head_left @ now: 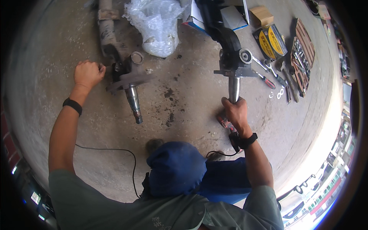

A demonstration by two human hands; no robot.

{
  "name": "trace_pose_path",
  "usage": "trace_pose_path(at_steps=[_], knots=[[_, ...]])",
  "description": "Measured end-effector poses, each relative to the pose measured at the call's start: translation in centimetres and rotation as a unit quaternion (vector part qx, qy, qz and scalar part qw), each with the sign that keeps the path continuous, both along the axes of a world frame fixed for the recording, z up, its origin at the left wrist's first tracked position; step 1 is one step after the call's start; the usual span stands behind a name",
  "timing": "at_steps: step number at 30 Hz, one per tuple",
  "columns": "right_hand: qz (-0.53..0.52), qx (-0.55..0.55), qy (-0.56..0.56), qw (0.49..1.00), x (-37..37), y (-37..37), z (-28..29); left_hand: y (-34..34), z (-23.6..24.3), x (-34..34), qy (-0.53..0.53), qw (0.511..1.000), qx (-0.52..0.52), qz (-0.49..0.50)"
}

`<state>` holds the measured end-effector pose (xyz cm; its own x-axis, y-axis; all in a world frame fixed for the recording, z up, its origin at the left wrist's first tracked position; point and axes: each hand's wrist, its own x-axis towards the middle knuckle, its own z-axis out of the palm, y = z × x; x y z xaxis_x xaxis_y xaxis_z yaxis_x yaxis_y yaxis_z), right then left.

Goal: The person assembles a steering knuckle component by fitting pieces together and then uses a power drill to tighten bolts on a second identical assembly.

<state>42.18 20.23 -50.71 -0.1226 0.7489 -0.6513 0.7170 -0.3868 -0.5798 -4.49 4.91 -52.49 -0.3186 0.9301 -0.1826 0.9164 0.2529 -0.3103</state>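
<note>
My right hand [235, 112] is wrapped round the lower end of the shiny spindle of a black steering knuckle [232, 57]. This knuckle hangs from a black axle beam [214, 19]. On the left, my left hand [89, 73] is closed in a fist beside a rusty, worn steering knuckle [132, 76], whose spindle points down toward me. Whatever its fingers may hold is hidden. The rusty knuckle sits at the end of a dirty old axle beam [106, 30]. Just below my right hand lies a red and black power tool [226, 123], partly covered by my wrist.
Clear plastic wrap [157, 30] bundles something between the beams. To the right are a yellow and black box [270, 42], a brown carton [262, 16], a red-handled screwdriver [268, 82], a hammer [289, 78] and an open socket set [301, 61]. A black cable [111, 148] crosses the floor.
</note>
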Motion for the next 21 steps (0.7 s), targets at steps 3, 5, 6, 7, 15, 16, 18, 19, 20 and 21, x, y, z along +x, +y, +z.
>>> trace_pose_path(at_steps=[3, 5, 6, 7, 15, 16, 18, 19, 20, 21], knots=[[-0.018, -0.006, 0.017, 1.000, 0.11, -0.19, -0.11, 0.06, -0.20, -0.04, 0.002, 1.000, 0.020, -0.008], [-0.026, 0.006, 0.020, 0.999, 0.06, -0.31, 0.02, 0.21, -0.16, -0.16, 0.006, 1.000, 0.012, -0.013], [-0.024, 0.005, 0.020, 1.000, 0.09, -0.33, -0.07, 0.21, -0.16, -0.28, 0.009, 1.000, 0.005, -0.020], [-0.019, 0.007, 0.013, 1.000, 0.18, -0.34, -0.21, 0.13, -0.21, -0.39, 0.008, 1.000, 0.004, -0.018], [0.001, 0.006, -0.014, 1.000, 0.45, -0.25, -0.09, -0.06, -0.21, -0.28, -0.006, 1.000, 0.017, -0.015], [0.009, 0.012, -0.019, 1.000, 0.56, -0.23, -0.29, -0.02, -0.15, -0.23, -0.006, 1.000, 0.017, -0.014], [0.017, 0.018, -0.025, 0.999, 0.63, -0.18, -0.33, 0.22, 0.08, 0.12, -0.005, 1.000, 0.024, -0.012], [0.008, 0.013, -0.018, 1.000, 0.46, -0.17, -0.11, 0.22, 0.06, 0.20, -0.006, 1.000, 0.024, -0.011], [-0.001, 0.007, -0.011, 1.000, 0.35, -0.19, 0.01, 0.20, 0.08, 0.19, -0.006, 1.000, 0.024, -0.009], [0.000, 0.007, -0.012, 1.000, 0.37, -0.21, -0.03, 0.19, 0.09, 0.18, -0.005, 1.000, 0.025, -0.008]])
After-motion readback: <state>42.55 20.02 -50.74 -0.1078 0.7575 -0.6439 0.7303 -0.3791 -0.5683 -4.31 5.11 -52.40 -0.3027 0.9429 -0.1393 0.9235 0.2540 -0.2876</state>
